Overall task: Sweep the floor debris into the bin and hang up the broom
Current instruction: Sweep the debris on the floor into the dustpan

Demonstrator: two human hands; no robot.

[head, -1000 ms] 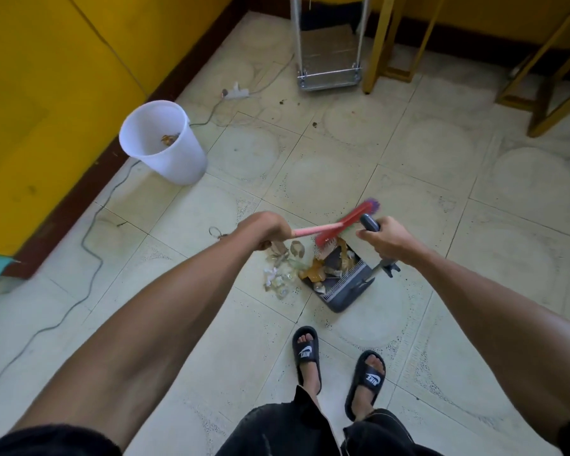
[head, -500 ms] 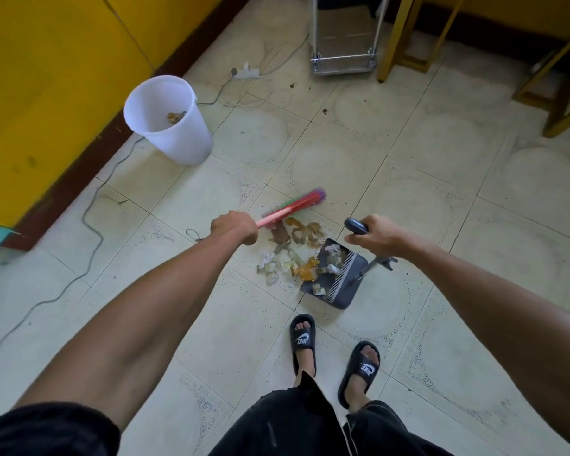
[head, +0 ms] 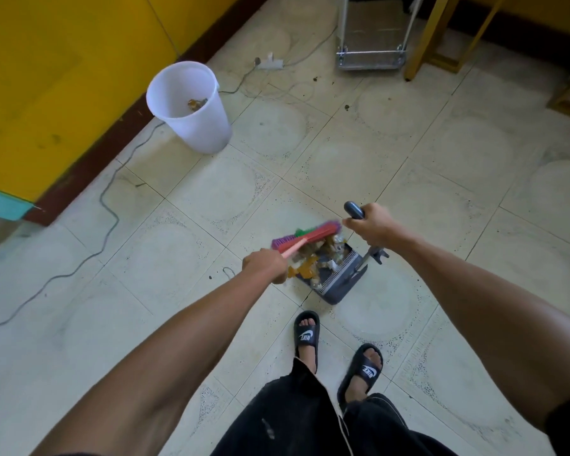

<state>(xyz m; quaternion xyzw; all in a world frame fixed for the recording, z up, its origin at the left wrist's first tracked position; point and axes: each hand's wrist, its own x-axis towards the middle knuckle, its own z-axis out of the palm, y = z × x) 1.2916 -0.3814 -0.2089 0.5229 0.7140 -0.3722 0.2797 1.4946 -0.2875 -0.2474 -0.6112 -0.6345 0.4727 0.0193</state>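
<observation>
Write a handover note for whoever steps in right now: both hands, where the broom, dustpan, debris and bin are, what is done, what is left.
Left hand: closed on the pink handle of the broom, whose head sits at the dustpan's mouth.
Right hand: closed on the upright handle of the dustpan, which rests on the floor in front of the feet.
Debris: mostly piled in the pan under the broom head.
Bin: white, standing by the yellow wall, forward and to the left, with a few scraps already inside.
Done: pile gathered into the pan.
Left: carry the pan to the bin, tip it in, hang up the broom.
</observation>
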